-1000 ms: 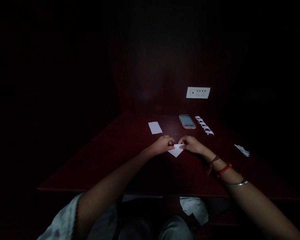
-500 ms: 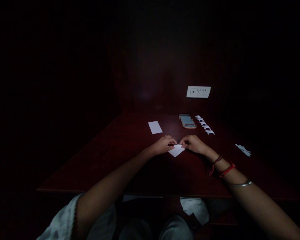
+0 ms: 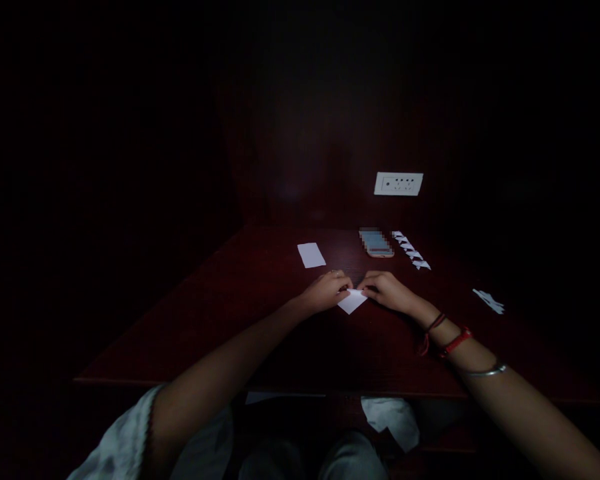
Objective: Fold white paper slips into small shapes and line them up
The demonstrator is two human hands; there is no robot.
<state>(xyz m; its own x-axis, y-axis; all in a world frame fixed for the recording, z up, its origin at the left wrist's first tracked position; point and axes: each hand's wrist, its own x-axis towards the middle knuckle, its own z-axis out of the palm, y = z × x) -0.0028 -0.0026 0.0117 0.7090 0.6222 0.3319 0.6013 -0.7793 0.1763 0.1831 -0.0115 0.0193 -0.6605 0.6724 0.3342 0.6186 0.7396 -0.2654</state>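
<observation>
A small piece of white paper (image 3: 351, 303) lies on the dark red table, folded so that a point faces me. My left hand (image 3: 329, 289) pinches its left end, thumb on top and fingers curled behind. At the other end my right hand (image 3: 386, 289) grips the paper's upper edge the same way. The fingertips of both hands are close together along that far edge and partly hide it. Behind my left hand lies a flat white paper sheet (image 3: 311, 255).
Beyond my right hand are a phone (image 3: 377, 243) and a row of folded white paper pieces (image 3: 411, 251). White paper strips (image 3: 489, 301) lie farther right. A socket panel (image 3: 399, 184) is on the wall. The table's front edge (image 3: 180, 385) runs below my arms.
Both hands keep their hold on the folded paper. The right hand's fingertips have shifted slightly left along its far edge, nearer the left hand.
</observation>
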